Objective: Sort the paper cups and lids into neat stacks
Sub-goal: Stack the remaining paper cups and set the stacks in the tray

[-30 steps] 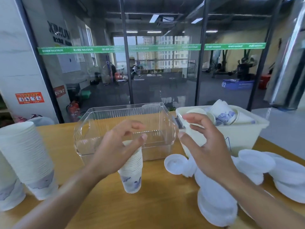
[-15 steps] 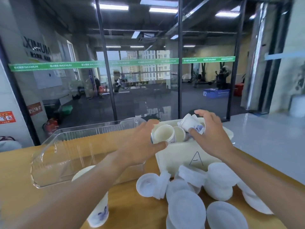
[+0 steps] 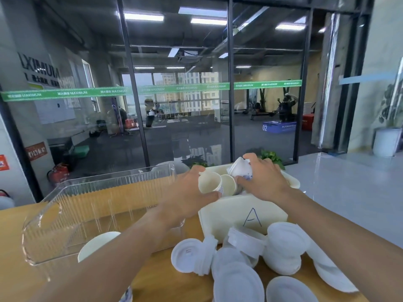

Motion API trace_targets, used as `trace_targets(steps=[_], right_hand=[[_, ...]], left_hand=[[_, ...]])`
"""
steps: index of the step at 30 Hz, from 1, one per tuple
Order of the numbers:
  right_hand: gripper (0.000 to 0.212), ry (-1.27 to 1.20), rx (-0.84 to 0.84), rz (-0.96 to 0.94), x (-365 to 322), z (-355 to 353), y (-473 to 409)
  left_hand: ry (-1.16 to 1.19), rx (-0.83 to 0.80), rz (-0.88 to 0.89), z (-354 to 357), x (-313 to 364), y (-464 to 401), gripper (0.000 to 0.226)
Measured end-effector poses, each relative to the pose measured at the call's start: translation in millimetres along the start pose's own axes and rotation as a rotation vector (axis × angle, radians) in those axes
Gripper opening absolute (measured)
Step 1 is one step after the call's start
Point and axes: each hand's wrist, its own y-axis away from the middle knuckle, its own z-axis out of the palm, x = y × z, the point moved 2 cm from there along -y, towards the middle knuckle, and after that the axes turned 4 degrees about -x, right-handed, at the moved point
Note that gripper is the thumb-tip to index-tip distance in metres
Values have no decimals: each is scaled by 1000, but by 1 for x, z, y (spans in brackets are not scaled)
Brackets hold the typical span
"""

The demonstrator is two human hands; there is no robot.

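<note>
1. Two hands work at the far white plastic bin marked with a letter A (image 3: 250, 211); at far left sits a clear ribbed plastic tray (image 3: 91, 205) on the wooden table (image 3: 157, 271).
2. Near the tray, the open rim of a white paper cup stack (image 3: 98, 244) shows beside the left forearm; most of the stack is hidden by the arm, and a blue-printed base peeks out at the bottom edge.
3. Left hand (image 3: 187, 199) curls round a white paper cup with blue print (image 3: 210, 185), its mouth facing the camera, at the bin's left rim.
4. Between the hands, another open cup (image 3: 229, 185) lies in the bin.
5. Right hand (image 3: 265, 180) grips an upturned white cup (image 3: 241, 168) over the bin.
6. Loose white plastic lids (image 3: 239, 264) lie scattered near the bin, some overlapping, some cut off by the frame edge.
7. Risks, as I judge them: squeezing could crush a thin cup; a forearm drawn back could topple the near stack or scatter lids. How many cups remain in the bin cannot be told.
</note>
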Motion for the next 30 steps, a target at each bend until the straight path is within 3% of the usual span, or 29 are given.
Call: trace_targets(steps=[4, 7, 12, 15, 24, 30], right_hand=[[61, 59, -29, 16, -1, -2, -7], [64, 14, 55, -4, -3, -3, -9], [76, -420, 229, -111, -30, -17, 3], [73, -629, 263, -194, -60, -24, 16], [68, -968, 154, -398, -162, -7, 75], [62, -1100, 117, -489, -212, 11, 104]], left_hand=[[66, 60, 12, -4, 1, 4, 69], [141, 121, 41, -13, 0, 12, 74], [297, 212, 83, -42, -7, 34, 76], [345, 283, 93, -64, -19, 52, 77], [466, 419, 5, -107, -83, 123, 80], [436, 417, 15, -119, -103, 164, 74]])
